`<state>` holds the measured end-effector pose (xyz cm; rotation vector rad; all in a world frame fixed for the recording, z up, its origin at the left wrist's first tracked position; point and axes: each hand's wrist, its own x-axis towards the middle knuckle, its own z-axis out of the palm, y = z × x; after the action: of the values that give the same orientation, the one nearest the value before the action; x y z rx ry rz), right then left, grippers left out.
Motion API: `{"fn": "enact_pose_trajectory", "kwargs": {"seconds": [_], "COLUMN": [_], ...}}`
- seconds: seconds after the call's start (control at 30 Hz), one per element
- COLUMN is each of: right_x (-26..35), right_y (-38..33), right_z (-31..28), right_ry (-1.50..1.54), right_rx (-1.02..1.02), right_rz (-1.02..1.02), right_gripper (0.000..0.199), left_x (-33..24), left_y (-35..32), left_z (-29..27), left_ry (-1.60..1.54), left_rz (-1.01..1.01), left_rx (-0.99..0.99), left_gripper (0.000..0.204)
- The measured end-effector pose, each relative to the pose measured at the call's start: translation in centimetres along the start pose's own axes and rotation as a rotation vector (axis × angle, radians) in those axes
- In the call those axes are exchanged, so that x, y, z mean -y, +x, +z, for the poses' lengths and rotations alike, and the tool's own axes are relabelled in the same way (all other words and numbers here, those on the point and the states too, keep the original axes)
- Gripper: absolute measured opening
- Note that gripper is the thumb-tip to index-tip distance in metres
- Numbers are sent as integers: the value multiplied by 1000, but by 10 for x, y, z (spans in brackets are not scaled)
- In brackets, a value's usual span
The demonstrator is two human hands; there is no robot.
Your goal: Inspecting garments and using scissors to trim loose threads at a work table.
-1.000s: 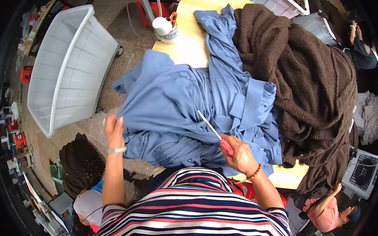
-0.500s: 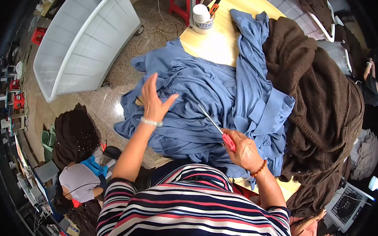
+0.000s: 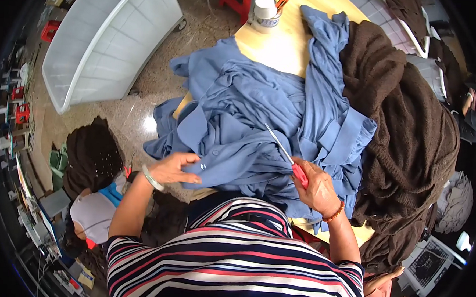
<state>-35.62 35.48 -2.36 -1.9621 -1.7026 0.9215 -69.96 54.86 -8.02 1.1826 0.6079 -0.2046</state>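
Observation:
A rumpled blue garment with a collar and buttons spreads over the table in front of me. At its near left edge is my left hand, its thumb and fingers apart beside the cloth. My right hand is closed around the pink-red handle of a slim metal-shafted tool, over the middle of the garment. The tool's tip points away from me to the left. Its exact kind is partly hidden by my fingers.
Brown knit fabric is heaped on the right. At the table's far end stands a cup with orange-handled tools and a white cup on top. A large grey-white bin stands on the floor at left. Other people sit at lower left and lower right.
My left hand has come down and toward me, to the garment's near left edge. The collar and a front part of the garment now lie turned over at left. My right hand shifted slightly right with the tool.

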Motion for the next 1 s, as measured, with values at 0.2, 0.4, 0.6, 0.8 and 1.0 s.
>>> {"fn": "enact_pose_trajectory", "kwargs": {"seconds": [0.2,0.4,0.6,0.8,1.0], "right_x": [16,43,57,56,40], "right_y": [2,-11,-1,-5,-2], "right_z": [4,10,22,33,16], "right_ry": [-32,-239,-290,-302,-229], "right_rx": [146,508,588,604,318], "right_rz": [-92,-83,-90,-169,-201], "right_gripper": [40,35,26,25,31], "left_x": [58,96,108,128,107], "left_y": [39,61,49,30,34], "left_z": [66,80,76,76,94], "left_ry": [-236,-467,-712,-348,-588], "left_rz": [-15,154,174,18,-171], "left_rx": [-373,-636,-597,-435,-499], "left_gripper": [23,6,6,10,38]}}
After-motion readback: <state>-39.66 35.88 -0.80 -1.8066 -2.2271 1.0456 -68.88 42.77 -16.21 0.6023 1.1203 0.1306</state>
